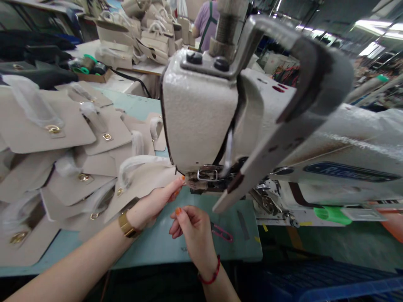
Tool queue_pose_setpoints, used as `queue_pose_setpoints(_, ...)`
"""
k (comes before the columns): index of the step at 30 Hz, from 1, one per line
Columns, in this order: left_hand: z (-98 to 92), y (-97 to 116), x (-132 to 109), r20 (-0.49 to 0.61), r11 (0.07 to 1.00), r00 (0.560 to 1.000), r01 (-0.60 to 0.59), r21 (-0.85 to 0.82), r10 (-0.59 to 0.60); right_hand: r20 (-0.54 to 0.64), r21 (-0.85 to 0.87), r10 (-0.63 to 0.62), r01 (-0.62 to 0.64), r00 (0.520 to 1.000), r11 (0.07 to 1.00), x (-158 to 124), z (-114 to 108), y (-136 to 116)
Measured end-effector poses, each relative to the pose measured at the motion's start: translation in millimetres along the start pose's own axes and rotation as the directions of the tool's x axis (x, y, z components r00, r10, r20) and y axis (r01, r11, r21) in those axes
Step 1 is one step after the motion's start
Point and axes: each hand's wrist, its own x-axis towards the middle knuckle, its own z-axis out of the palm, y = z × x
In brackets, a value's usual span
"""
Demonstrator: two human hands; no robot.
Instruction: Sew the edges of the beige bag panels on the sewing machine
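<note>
A large white sewing machine fills the middle of the view. My left hand reaches under its head, fingers closed near the needle area; what they pinch is hidden. It wears a gold watch. My right hand, with a red cord bracelet, hovers just below, fingers curled in a pinch with nothing visible in them. A beige bag panel with a wrapped handle lies beside my left hand.
Several beige bag flaps with gold clasps are stacked on the light blue table at left. Pink thread snips lie by my right hand. Finished bags and a person in an apron are at the back.
</note>
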Motion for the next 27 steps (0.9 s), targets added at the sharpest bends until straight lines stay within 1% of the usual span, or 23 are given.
queue_pose_setpoints(3, 5.7, -1.5, -2.0, 0.011, 0.997, 1.000, -0.016, -0.075, 0.017, -0.006, 0.009, 0.013, -0.013, 1.000, 1.000, -0.3, -2.0, -1.0)
queue_pose_setpoints(5, 13.2, -3.5, -4.7, -0.013, 0.990, 0.999, -0.043, -0.131, 0.041, -0.025, 0.033, 0.019, -0.018, 1.000, 0.999, 0.1, -4.4, 0.1)
queue_pose_setpoints(7, 24.4, -6.7, -8.9, -0.048, 0.981, 0.998, -0.059, -0.183, 0.051, -0.059, 0.062, 0.010, -0.007, 0.998, 0.998, 1.4, -7.3, 2.4)
queue_pose_setpoints(11, 50.5, -11.9, -17.7, -0.091, 0.963, 0.996, -0.048, -0.266, 0.025, -0.146, 0.063, -0.074, 0.084, 0.987, 0.995, 5.5, -12.3, 8.0)
queue_pose_setpoints(13, 59.0, -11.8, -19.0, -0.133, 0.954, 0.991, -0.059, -0.293, 0.020, -0.193, 0.027, -0.106, 0.113, 0.975, 0.993, 6.7, -13.7, 10.6)
queue_pose_setpoints(16, 62.6, -12.4, -19.2, -0.225, 0.945, 0.974, -0.110, -0.308, 0.040, -0.253, -0.011, -0.115, 0.116, 0.961, 0.993, 5.4, -14.8, 14.2)
queue_pose_setpoints(18, 60.8, -17.0, -25.7, -0.266, 0.950, 0.963, -0.129, -0.285, 0.051, -0.268, -0.014, -0.123, 0.123, 0.956, 0.992, 3.2, -14.8, 15.9)
queue_pose_setpoints(20, 56.2, -24.0, -42.7, -0.280, 0.960, 0.958, -0.132, -0.246, 0.060, -0.249, -0.010, -0.140, 0.142, 0.958, 0.990, 1.5, -13.4, 16.0)
queue_pose_setpoints(22, 46.5, -27.0, -67.6, -0.233, 0.971, 0.969, -0.134, -0.199, 0.085, -0.199, 0.036, -0.136, 0.146, 0.971, 0.989, 1.9, -9.2, 14.1)
queue_pose_setpoints(23, 38.9, -24.3, -79.6, -0.181, 0.976, 0.978, -0.138, -0.171, 0.107, -0.157, 0.084, -0.123, 0.137, 0.980, 0.987, 3.3, -5.7, 12.6)
queue_pose_setpoints(24, 29.6, -17.5, -89.0, -0.119, 0.980, 0.982, -0.159, -0.122, 0.144, -0.111, 0.146, -0.108, 0.123, 0.988, 0.982, 5.7, -1.3, 10.8)
queue_pose_setpoints(25, 19.0, -6.5, -94.1, -0.074, 0.980, 0.980, -0.190, -0.056, 0.186, -0.062, 0.215, -0.095, 0.106, 0.994, 0.971, 8.9, 4.0, 9.2)
queue_pose_setpoints(26, 8.0, 8.5, -93.5, -0.062, 0.968, 0.966, -0.249, 0.026, 0.251, -0.018, 0.283, -0.086, 0.088, 0.996, 0.955, 12.9, 9.9, 8.0)
queue_pose_setpoints(27, -2.3, 26.5, -86.9, -0.065, 0.939, 0.940, -0.325, 0.114, 0.334, 0.017, 0.343, -0.077, 0.066, 0.997, 0.937, 17.4, 16.2, 7.5)
